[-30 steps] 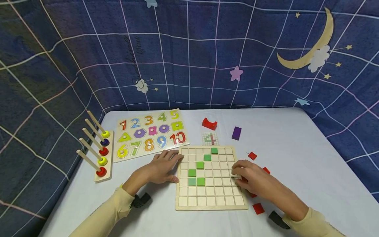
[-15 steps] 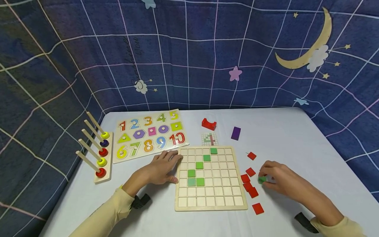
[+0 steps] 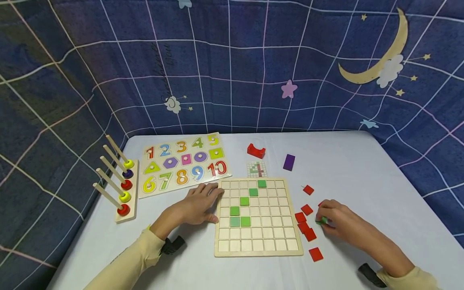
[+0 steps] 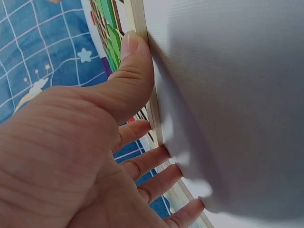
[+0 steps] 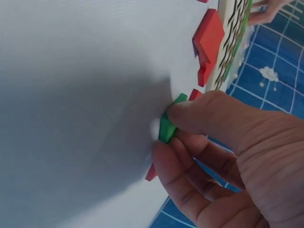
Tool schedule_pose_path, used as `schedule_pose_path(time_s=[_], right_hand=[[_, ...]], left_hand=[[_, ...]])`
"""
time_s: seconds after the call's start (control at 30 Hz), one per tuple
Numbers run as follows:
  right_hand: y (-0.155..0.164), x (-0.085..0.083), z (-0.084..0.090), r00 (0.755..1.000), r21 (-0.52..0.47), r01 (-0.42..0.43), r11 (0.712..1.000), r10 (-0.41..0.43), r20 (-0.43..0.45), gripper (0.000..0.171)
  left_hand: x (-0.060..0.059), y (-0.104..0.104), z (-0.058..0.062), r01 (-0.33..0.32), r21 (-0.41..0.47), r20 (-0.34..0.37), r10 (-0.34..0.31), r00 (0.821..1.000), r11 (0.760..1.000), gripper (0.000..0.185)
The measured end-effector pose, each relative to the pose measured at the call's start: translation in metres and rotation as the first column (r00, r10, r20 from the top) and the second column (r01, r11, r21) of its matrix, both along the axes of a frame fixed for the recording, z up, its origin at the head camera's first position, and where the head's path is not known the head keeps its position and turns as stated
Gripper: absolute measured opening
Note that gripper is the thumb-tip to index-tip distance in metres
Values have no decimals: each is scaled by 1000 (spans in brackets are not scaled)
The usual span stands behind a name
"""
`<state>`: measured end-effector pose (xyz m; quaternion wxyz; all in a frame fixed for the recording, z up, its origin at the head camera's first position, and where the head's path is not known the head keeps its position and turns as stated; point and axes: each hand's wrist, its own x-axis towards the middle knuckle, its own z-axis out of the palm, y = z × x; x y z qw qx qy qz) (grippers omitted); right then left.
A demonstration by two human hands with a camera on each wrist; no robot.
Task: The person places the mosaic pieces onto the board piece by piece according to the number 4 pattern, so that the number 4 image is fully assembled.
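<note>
A wooden grid board (image 3: 258,249) lies on the white table with several green tiles (image 3: 240,216) set in its squares. My left hand (image 3: 203,203) rests flat on the table, fingers and thumb (image 4: 133,66) against the board's left edge (image 4: 141,28). To the right of the board my right hand (image 3: 328,217) pinches a small green tile (image 3: 320,220) (image 5: 167,124) between thumb and fingers, just at the table surface. Several red tiles (image 3: 306,227) (image 5: 208,38) lie between that hand and the board.
A number-and-shape puzzle board (image 3: 183,163) and a peg rack with coloured rings (image 3: 121,183) sit at the left. Behind the grid board are a small pattern card (image 3: 257,169), a red arch block (image 3: 256,151) and a purple block (image 3: 289,162). Blue patterned cloth surrounds the table.
My right hand left the board's right side, moved right to the loose tiles and took hold of a green tile. The left hand stayed in place.
</note>
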<state>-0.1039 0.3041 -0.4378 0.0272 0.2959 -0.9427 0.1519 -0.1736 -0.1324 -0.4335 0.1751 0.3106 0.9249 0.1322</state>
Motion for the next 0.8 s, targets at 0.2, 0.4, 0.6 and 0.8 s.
schedule_pose_path(time_s=[0.2, 0.4, 0.6, 0.8], right_hand=[[-7, -2, 15, 998, 12, 18, 1000, -18, 62, 28], [-22, -3, 20, 997, -21, -47, 999, 48, 66, 27], [-38, -2, 19, 991, -74, -115, 991, 120, 61, 27], [-61, -2, 20, 982, -91, -183, 979, 187, 39, 26]], left_hand=[[1, 1, 1, -4, -1, 6, 4, 1000, 1000, 83], [1, 2, 1, -16, -4, 11, 16, 1000, 1000, 84], [2, 3, 2, -26, -21, 19, 27, 999, 999, 84], [3, 5, 3, -32, -33, 19, 33, 999, 999, 84]])
